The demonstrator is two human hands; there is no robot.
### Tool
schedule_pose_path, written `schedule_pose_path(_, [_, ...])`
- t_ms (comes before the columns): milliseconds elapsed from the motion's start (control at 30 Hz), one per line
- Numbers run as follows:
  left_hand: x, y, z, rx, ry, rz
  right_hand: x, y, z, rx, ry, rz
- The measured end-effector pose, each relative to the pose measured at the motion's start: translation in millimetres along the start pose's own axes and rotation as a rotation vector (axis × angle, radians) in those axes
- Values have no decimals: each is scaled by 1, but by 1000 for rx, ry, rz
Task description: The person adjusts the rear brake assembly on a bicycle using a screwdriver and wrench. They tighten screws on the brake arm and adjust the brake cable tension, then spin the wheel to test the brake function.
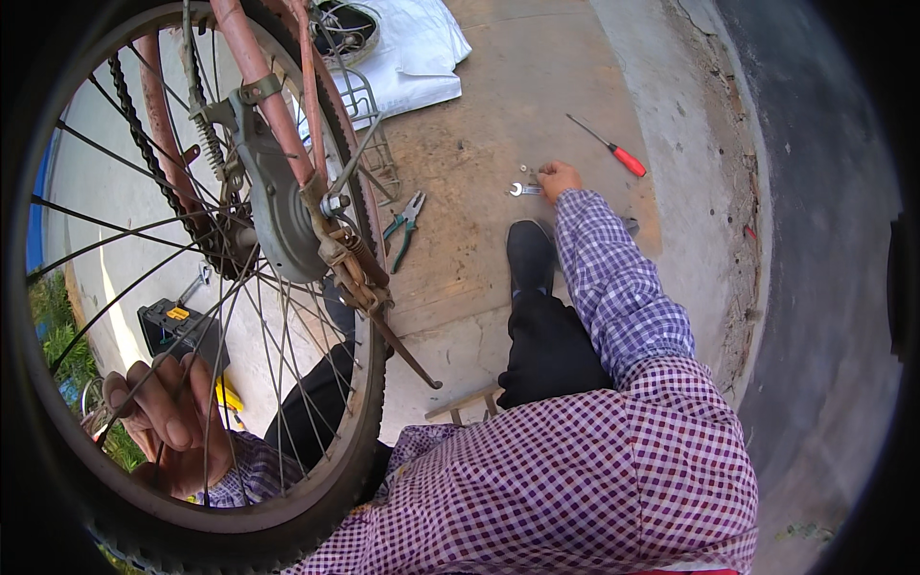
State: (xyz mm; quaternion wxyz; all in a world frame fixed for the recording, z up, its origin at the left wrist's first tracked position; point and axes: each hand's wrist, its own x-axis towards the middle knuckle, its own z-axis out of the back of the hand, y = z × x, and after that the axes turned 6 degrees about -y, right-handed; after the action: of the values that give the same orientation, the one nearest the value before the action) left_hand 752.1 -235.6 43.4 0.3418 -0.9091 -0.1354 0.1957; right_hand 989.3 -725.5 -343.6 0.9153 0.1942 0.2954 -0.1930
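Observation:
A bicycle rear wheel (356,422) with a black tyre and thin spokes fills the left side, joined to a pink frame (264,72). My left hand (177,422) shows through the spokes near the lower-left rim. Its fingers are curled, and spokes cross them, so what they hold, if anything, is unclear. At the hub sit a grey round cover (278,206) and an axle nut (333,203). My right hand (560,179) reaches down to the brown board, fingertips pinched together beside a small wrench (525,190) and a tiny metal part (523,168). Anything between those fingertips is too small to name.
Green-handled pliers (406,230) and a red-handled screwdriver (618,151) lie on the brown board (470,115). A white sack (412,57) and a wire basket (364,105) are at the back. Left, behind the wheel, stands a black toolbox (158,326). My shoe (530,257) rests on the board.

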Motion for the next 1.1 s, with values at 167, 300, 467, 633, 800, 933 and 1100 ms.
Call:
schedule_pose_path(167, [-14, -8, 19, 31, -48, -58, -5, 11, 5, 91, 43, -19])
schedule_pose_path(300, [-41, -23, 47, 83, -29, -159, -52, 18, 10, 215, 60, -120])
schedule_pose_path(467, [-34, -40, 81, 361, -79, -147, -112, 81, -7, 298, 183, -95])
schedule_pose_path(633, [-45, -49, 89, 375, -144, -34, -186, 201, 33, 301, 287, 170])
schedule_pose_path(800, [-96, -91, 68, 507, -203, -84, -361, 306, 70, 290, 358, 516])
schedule_pose_path(933, [-120, -105, 73, 414, -228, -44, -466, 309, 50, 464, 417, 671])
schedule_pose_path(1100, [-142, -100, 86, 555, -191, -31, -503, 259, 8, 339, 396, 581])
